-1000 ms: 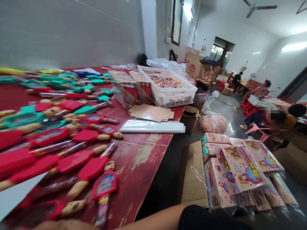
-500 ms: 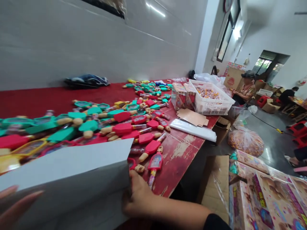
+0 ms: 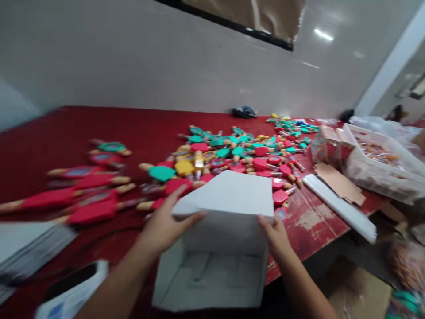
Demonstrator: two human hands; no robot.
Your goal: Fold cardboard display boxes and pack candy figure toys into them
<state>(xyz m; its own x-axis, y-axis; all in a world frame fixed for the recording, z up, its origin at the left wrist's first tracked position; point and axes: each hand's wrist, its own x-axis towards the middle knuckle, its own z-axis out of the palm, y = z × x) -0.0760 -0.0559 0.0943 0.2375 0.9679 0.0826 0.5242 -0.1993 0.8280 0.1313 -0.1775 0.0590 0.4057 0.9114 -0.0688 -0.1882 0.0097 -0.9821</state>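
A white cardboard box (image 3: pixel 226 283) stands in front of me at the table's front edge, its open side facing me and its inside bare. Along its top edge, my left hand (image 3: pixel 166 223) grips the left end of the white flap, thumb on the near side. The fingers of my right hand (image 3: pixel 274 232) pinch the upper right corner. Just behind the box lies a loose pile of red, green and yellow plastic toys (image 3: pixel 184 167) with tan ends and clear tubes. More red toys (image 3: pixel 94 212) lie to the left of my left hand.
On the red table (image 3: pixel 49 128) are a white device (image 3: pixel 79 288) and flat white packs (image 3: pixel 36 239) at left. A white plastic basket (image 3: pixel 381 170), flat cardboard (image 3: pixel 340 181) and a white plastic roll (image 3: pixel 338 206) are at right. A carton (image 3: pixel 361 288) stands below, beyond the edge.
My view has swung left. The box has turned so its opening faces me, and my left hand has moved onto its top edge. Both hands keep hold of it.
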